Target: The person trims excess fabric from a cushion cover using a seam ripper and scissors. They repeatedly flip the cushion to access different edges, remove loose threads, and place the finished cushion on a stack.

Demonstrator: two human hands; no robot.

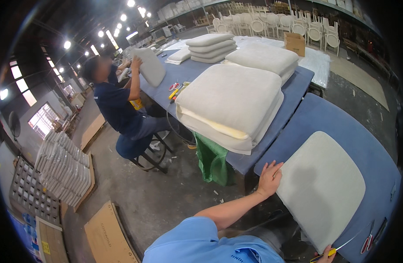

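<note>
A pale seat cushion [323, 188] with rounded corners lies flat on the blue-covered table [342, 118] in front of me. My left hand [270, 180] rests against its left edge, fingers stretched out and apart. At the cushion's near corner, my right hand [328, 255] is closed around a yellow-handled tool [331, 252]. From that grip a thin metal shaft or blade points up and to the right; I cannot tell which. The picture's lower edge cuts off part of this hand. My shadow falls across the cushion.
Red-handled scissors [366, 243] and a black tool [380, 231] lie right of the cushion. Stacked cushions [230, 94] stand on the adjoining table, beside more scissors [174, 86]. A seated co-worker [118, 105] holds a cushion [149, 66]. Green cloth [210, 158] hangs below; cardboard [109, 234] is on the floor.
</note>
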